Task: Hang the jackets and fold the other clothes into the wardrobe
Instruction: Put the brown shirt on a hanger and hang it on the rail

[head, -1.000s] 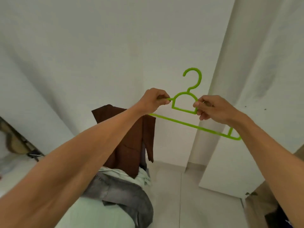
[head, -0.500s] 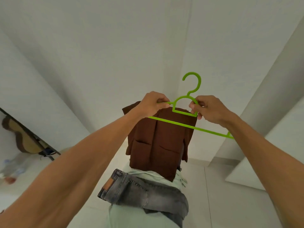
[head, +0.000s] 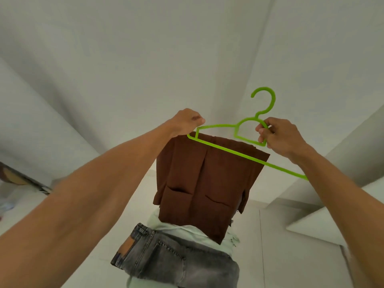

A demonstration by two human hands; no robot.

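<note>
Green hanger (head: 228, 150) gripped by both hands, centre right.
Left hand (head: 186, 122) grasps its left end; right hand (head: 279, 138) pinches its neck. Brown jacket (head: 203, 183) hangs behind the lower bar, centre frame, above grey jeans (head: 176, 260) at bottom.

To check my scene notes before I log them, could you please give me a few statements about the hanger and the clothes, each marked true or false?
1. The left hand and the right hand both grip the green hanger. True.
2. The hanger's hook sits over a wardrobe rail. False: it catches on nothing and is free in the air.
3. The grey jeans lie on a pale green garment. True.
4. The brown jacket lies folded flat on the jeans. False: it hangs down from just below the hanger.
</note>
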